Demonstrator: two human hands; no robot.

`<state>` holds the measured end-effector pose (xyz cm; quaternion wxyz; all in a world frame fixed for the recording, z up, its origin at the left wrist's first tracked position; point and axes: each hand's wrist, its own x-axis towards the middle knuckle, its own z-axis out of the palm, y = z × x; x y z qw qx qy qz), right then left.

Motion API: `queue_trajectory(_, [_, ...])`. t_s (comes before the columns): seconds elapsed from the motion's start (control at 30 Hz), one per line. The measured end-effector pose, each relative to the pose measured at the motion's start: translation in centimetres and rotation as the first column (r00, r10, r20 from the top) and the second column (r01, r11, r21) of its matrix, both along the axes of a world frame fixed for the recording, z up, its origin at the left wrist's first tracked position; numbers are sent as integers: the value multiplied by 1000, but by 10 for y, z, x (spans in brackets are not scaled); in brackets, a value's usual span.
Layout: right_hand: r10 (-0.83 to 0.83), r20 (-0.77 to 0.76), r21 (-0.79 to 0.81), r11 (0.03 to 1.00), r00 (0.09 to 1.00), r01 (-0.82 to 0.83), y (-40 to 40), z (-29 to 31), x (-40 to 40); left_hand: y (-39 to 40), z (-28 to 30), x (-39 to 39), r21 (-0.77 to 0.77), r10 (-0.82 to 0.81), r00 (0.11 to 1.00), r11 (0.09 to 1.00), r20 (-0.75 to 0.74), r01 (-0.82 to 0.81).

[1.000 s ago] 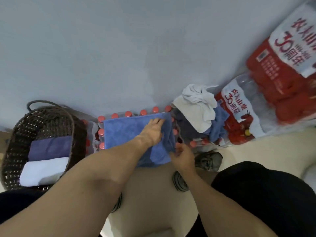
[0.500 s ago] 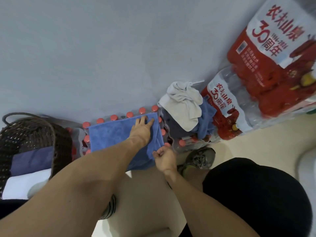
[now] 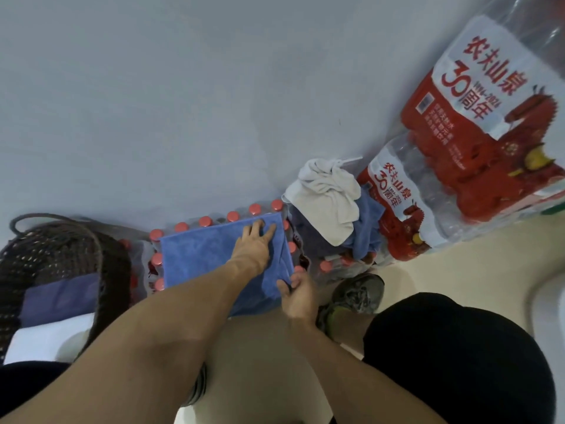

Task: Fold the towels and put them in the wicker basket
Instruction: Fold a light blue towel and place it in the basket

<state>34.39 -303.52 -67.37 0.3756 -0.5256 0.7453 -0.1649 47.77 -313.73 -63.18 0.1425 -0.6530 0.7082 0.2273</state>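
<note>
Folding is in hand at centre frame: a blue terry-cloth towel (image 3: pixel 211 255) lies spread over a shrink-wrapped pack of red-capped water bottles (image 3: pixel 205 221), just right of the dark woven wicker basket (image 3: pixel 61 249) at the left edge. The left hand (image 3: pixel 255 244) lies flat on the towel's upper right part, fingers straight and spread, pressing the cloth down and gripping nothing. The right hand (image 3: pixel 295 293) pinches the towel's lower right corner between thumb and curled fingers.

Assessment: the flat hand should anchor the cloth while the pinched corner is drawn taut and carried across, edges matched before creasing; the uneven caps beneath may let the cloth sag or slip.

A folded purple towel (image 3: pixel 61 296) and a folded white towel (image 3: pixel 46 341) already sit in the basket. A heap of unfolded white, grey and blue towels (image 3: pixel 333 215) waits right of centre, so much of the task appears outstanding.
</note>
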Motion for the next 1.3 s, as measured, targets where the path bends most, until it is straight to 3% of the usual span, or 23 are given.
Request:
queue_trajectory(0.1, [89, -102, -21, 996, 991, -92, -11, 10, 3, -4, 1, 1, 3, -9, 1000, 1000, 6, 9])
queue_trajectory(0.2, [-66, 11, -162, 985, 998, 66, -17, 18, 8, -4, 0, 2, 14, -9, 1000, 1000, 4, 9])
queue_trajectory(0.27, [101, -180, -163, 978, 978, -131, -12, 17, 5, -3, 0, 2, 15, -6, 1000, 1000, 4, 6])
queue_trajectory(0.3, [109, -181, -123, 983, 977, -133, -9, 14, 3, -3, -1, 2, 15, -8, 1000, 1000, -1, 8])
queue_trajectory(0.43, [7, 131, -98, 995, 991, 6, -10, 25, 6, -4, -2, 3, 20, -6, 1000, 1000, -13, 7])
queue_trajectory(0.6, [149, -32, -78, 985, 988, -152, -11, 35, -3, -6, -4, 3, 6, -19, 1000, 1000, -3, 19])
queue_trajectory(0.77, [66, 137, -39, 997, 988, -61, 3, 40, -18, -7, -4, 7, 11, -21, 999, 1000, -47, 21])
queue_trajectory(0.87, [11, 207, 94, 995, 978, -31, 3, 36, -31, -5, -2, 8, -2, -16, 998, 1000, -66, 16])
queue_trajectory(0.97, [190, 278, 230, 939, 942, -257, 9, 30, -37, -4, -2, 8, -16, -23, 998, 1000, -63, 22])
queue_trajectory(1.03, [167, 305, 384, 880, 938, -281, 15, 26, -36, -4, -3, 9, -20, -29, 997, 999, -69, 28])
queue_trajectory(1.1, [143, 277, 539, 795, 950, -277, 17, 21, -36, -5, -3, 9, -22, -29, 997, 999, -68, 27])
queue_trajectory(1.17, [220, 170, 657, 701, 960, -278, 16, 16, -37, -5, -4, 8, -18, -28, 998, 999, -60, 27])
queue_trajectory(1.3, [135, 63, 675, 724, 989, -142, 17, 12, -43, -7, -4, 9, -19, -35, 998, 999, -44, 34])
